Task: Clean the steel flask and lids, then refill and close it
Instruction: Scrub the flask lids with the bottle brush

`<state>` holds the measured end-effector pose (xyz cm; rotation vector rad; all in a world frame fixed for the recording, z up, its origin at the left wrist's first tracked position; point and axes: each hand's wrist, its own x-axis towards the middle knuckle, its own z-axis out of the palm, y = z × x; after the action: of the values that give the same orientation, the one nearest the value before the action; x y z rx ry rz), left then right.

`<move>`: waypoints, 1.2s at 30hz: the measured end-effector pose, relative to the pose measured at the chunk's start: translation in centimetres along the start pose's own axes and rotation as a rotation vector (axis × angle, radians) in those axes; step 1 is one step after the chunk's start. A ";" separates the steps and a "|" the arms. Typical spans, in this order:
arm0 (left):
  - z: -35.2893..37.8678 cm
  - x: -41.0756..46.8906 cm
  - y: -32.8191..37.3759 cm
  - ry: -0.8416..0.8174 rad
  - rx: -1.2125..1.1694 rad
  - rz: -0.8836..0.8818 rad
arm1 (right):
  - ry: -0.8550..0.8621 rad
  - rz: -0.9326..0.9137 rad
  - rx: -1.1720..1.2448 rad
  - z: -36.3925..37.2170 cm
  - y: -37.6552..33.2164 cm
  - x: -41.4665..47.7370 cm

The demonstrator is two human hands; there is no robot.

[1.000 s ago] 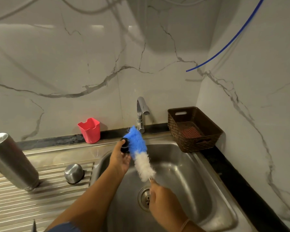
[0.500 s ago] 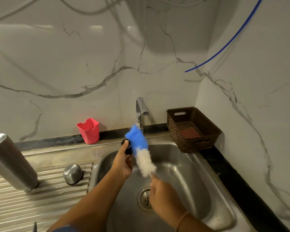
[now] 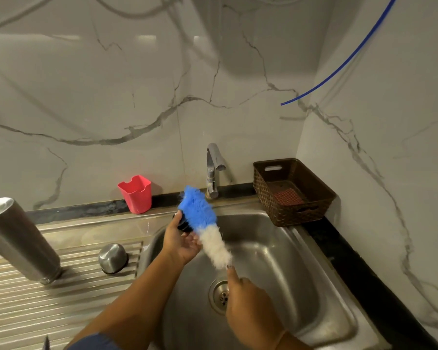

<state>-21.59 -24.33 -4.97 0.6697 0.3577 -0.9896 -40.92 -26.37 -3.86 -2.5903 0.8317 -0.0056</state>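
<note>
Holding a small black lid (image 3: pixel 182 225) above the sink (image 3: pixel 301 286) at frame centre, the left hand (image 3: pixel 181 245) curls its fingers round it. The right hand (image 3: pixel 249 308) grips the handle of the blue-and-white brush (image 3: pixel 200 215), whose bristles rest against the lid. The steel flask (image 3: pixel 18 241) stands at left on the drainboard (image 3: pixel 61 299), with the domed steel lid (image 3: pixel 113 258) near it.

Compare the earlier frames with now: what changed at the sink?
The blue-and-white bristle brush tipped slightly left across the small black lid. The right hand still grips its handle, the left hand the lid. The steel flask and domed steel cap are unmoved.
</note>
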 end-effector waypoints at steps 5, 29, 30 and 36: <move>1.2 -0.9 -1.9 -0.114 0.047 -0.049 | 0.141 0.080 0.282 -1.8 0.7 3.9; 1.2 -0.3 0.6 -0.076 0.225 0.189 | 0.170 -0.078 0.281 -1.8 0.9 1.8; 1.2 -0.3 0.4 -0.073 0.267 0.184 | 0.167 -0.066 0.287 -2.0 1.0 2.1; 1.7 -0.1 -0.2 -0.078 0.278 0.149 | 0.190 -0.073 0.211 -2.4 1.5 2.6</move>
<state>-21.82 -25.48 -3.70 0.8933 0.0990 -0.9285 -39.94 -29.89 -2.55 -2.4438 0.7555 -0.3471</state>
